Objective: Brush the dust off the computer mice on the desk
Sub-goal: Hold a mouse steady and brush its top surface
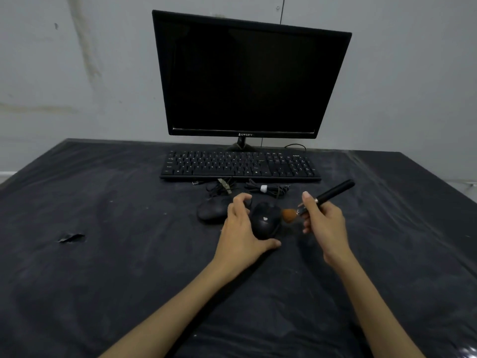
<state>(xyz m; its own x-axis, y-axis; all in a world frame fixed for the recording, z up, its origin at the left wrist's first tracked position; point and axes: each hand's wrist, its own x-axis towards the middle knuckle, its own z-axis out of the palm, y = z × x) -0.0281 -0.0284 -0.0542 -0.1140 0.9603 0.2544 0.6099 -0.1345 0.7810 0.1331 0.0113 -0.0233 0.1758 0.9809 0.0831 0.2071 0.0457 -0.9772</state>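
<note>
Right now, steadying the near mouse (265, 219) with the left hand (242, 228): thumb curled along its near edge, fingers arched over its far left side, so gripping it from the flanks with the top shell left bare. Resting on the dark desk cover (103, 254), just in front of the keyboard (240, 165), below the blank monitor (247, 78). Right hand (324, 223) pinching the brush (320, 200) low on its black handle, close to the ferrule, index finger extended along it; tan bristle head (290, 215) touching or just beside the mouse's right flank, hard to say which. Second mouse (215, 209) lying to the left, partly behind the left hand's fingers, touching nothing else visibly; two bundled cables (265, 189) between mice and keyboard. Likely handling: light, rigid, smooth plastic shell, apt to slide on the slick cover under a sideways stroke, hence worth pinning by the sides rather than pressing down on the buttons or wheel. Bristles soft and yielding, so only gentle pressure needed; holding near the ferrule giving finer control of the tip. Trailing cable worth minding when turning the mouse. Pale dust streaks showing across the cover.
</note>
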